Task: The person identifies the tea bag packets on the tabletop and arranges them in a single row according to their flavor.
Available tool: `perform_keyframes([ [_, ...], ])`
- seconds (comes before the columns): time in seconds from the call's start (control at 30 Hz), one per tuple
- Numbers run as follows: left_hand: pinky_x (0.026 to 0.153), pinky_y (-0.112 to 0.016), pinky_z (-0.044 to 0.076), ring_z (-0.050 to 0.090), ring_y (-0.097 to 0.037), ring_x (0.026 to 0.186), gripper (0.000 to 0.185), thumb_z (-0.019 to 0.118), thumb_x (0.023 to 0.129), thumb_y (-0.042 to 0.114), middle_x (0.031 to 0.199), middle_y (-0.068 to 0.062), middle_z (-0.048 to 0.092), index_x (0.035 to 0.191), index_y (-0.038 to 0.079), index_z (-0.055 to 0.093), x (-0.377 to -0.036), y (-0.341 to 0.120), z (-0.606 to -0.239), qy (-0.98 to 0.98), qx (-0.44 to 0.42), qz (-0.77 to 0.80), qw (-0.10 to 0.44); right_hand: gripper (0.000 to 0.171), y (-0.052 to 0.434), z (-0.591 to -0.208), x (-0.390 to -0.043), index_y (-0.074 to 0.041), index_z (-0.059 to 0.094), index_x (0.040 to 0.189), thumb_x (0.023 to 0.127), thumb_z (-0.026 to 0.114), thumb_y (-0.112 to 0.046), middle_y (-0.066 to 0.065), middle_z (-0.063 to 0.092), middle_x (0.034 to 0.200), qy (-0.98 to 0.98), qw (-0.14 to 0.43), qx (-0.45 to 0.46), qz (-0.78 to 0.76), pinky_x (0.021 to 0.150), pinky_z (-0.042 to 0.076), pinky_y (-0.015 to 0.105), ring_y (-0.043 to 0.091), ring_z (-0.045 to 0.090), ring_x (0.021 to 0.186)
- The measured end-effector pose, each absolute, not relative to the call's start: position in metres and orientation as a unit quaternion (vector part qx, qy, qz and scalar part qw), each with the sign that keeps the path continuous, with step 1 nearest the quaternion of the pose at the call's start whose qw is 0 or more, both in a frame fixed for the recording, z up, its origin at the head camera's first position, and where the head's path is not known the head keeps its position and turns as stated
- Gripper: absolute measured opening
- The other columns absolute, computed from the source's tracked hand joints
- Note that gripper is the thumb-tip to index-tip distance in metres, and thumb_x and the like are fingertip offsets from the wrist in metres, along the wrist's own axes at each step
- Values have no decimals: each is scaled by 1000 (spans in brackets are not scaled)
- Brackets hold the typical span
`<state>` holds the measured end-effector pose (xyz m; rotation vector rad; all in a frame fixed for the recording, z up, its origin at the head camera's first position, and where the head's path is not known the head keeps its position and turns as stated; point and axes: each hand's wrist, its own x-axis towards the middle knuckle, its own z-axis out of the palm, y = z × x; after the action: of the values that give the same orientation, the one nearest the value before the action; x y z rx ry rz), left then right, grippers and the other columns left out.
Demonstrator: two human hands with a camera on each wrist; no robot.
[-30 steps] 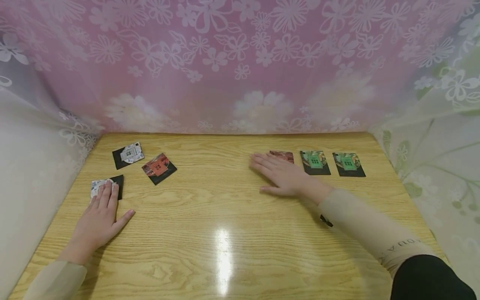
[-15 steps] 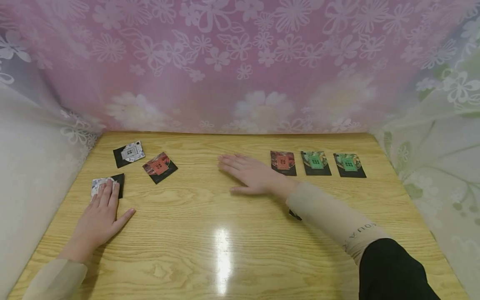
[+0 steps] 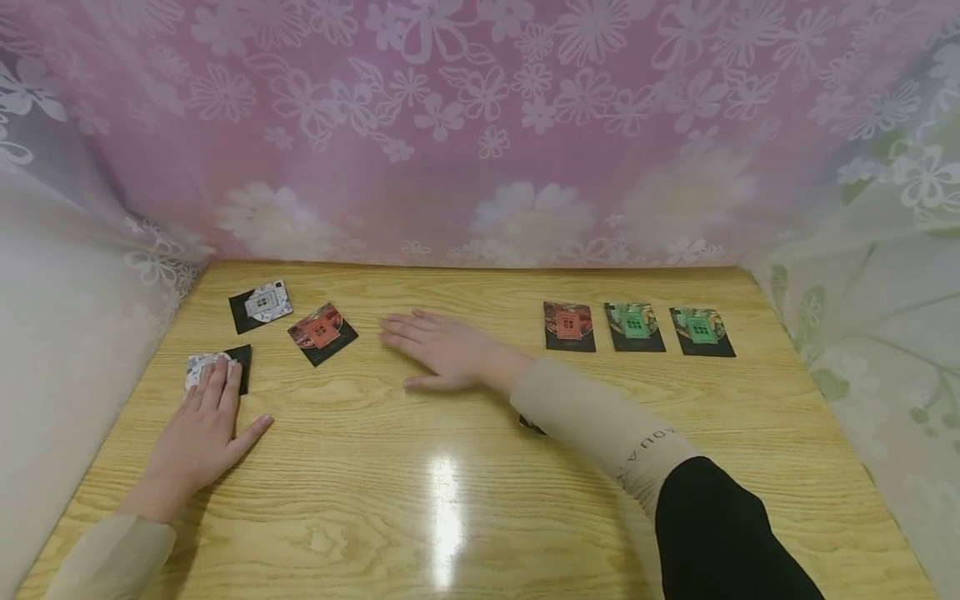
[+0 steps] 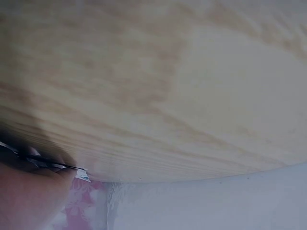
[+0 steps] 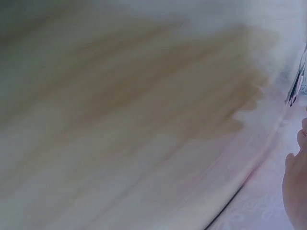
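Observation:
At the table's left, my left hand (image 3: 192, 437) rests with straight fingers on a white-and-black packet (image 3: 240, 367), covering part of it. The left wrist view catches the edge of that packet (image 4: 82, 175) beside the hand. My right hand (image 3: 450, 354) is stretched out with fingers straight, palm down, in the middle of the table and holding nothing. A red-and-black packet (image 3: 322, 333), lying tilted, is a short way left of its fingertips. Behind my left hand lies another white-and-black packet (image 3: 261, 305).
On the right of the wooden table (image 3: 337, 483), a red packet (image 3: 568, 326) and two green packets (image 3: 634, 326) lie in a row. A pink flowered curtain (image 3: 420, 192) hangs along the back edge, with pale cloth at both sides.
My right hand has swept left from over the right-hand red packet, which is now uncovered, to the middle of the table. My left hand has stayed on the white-and-black packet.

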<state>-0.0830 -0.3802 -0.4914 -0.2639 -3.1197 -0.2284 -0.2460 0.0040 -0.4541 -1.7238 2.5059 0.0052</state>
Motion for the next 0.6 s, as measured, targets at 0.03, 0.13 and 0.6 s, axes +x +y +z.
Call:
perform_keyframes([
  [0.03,127,-73,20,13,-56,160,97,49,109,55,172,-39,8,166,-11,7,-83,-380,-491,-994,-84,-73,2,84,-1,-454,-246,-13,13,173,110,41,-61,8,7,181,823,49,-566,4,138,2,40,25,6,169],
  [0.13,126,-73,21,13,-56,160,97,49,109,55,172,-39,8,166,-11,7,-83,-381,-492,-994,-85,-74,4,84,-15,-454,-247,-15,12,173,109,38,-63,6,4,181,825,50,-562,8,138,0,40,22,3,169],
  [0.6,123,-75,25,15,-57,160,98,51,108,55,171,-39,10,166,-11,9,-84,-380,-490,-994,-82,-73,1,85,-69,-454,-247,-21,5,174,109,35,-67,4,-3,182,834,78,-546,8,138,-1,40,21,-6,169],
])
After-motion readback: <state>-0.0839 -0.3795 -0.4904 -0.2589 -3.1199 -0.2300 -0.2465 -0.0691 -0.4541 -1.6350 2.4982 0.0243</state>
